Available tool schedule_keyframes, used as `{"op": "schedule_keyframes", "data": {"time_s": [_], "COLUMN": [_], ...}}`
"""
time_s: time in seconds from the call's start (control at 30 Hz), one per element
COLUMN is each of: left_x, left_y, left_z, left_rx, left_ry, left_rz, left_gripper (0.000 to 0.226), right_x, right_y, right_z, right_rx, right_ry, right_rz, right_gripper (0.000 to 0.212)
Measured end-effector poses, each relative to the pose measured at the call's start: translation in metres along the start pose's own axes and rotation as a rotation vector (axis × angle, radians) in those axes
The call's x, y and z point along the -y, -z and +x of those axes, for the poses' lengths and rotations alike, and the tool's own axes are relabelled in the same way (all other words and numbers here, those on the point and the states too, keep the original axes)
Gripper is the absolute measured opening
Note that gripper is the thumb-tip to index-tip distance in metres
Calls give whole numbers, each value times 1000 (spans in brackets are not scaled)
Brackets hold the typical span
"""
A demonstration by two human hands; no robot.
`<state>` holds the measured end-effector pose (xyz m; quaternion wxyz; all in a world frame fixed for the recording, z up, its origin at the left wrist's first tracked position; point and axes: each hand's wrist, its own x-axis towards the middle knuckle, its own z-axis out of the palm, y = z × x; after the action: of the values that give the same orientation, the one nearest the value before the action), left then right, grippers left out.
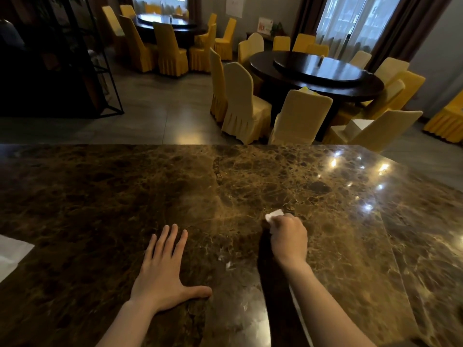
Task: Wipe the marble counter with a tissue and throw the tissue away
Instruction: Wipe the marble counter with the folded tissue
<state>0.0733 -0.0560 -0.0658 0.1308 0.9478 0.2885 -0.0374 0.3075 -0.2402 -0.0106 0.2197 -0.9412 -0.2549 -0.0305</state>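
Our right hand (288, 237) is curled into a loose fist around the tissue (273, 216), pressing it down on the brown marble desk (100, 196). Only a small white corner of the tissue shows, poking out past our knuckles on the far left side of the fist. Our left hand (162, 274) lies flat on the desk, palm down, fingers spread wide and thumb out to the right, holding nothing. The two hands are well apart, the right one farther from us. A white sheet (11, 251) rests at the desk's left edge. Lamp glints shine on the right of the desk. Beyond the desk stand a dark round table (313, 78) and yellow-covered chairs (243, 103).
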Motion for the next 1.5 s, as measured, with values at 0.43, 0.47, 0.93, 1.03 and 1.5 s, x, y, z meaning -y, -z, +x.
{"op": "schedule_keyframes", "data": {"time_s": [0.43,0.47,0.93,1.03,1.5], "left_x": [1,0,4,2,1], "left_y": [0,0,-2,0,0], "left_z": [1,0,-2,1,0], "left_rx": [-3,4,4,-5,16], "left_ry": [-2,-7,8,-3,-18], "left_rz": [14,27,-6,-6,1], "left_gripper": [155,155,155,155,157], "right_x": [-17,-31,29,-10,66], "right_y": [8,15,-17,-2,-29], "right_z": [2,16,-28,9,-77], "right_rx": [-63,-73,105,-22,333], "right_ry": [-5,-87,287,-36,696], "right_rz": [176,129,152,44,101], "right_gripper": [13,17,17,23,19]}}
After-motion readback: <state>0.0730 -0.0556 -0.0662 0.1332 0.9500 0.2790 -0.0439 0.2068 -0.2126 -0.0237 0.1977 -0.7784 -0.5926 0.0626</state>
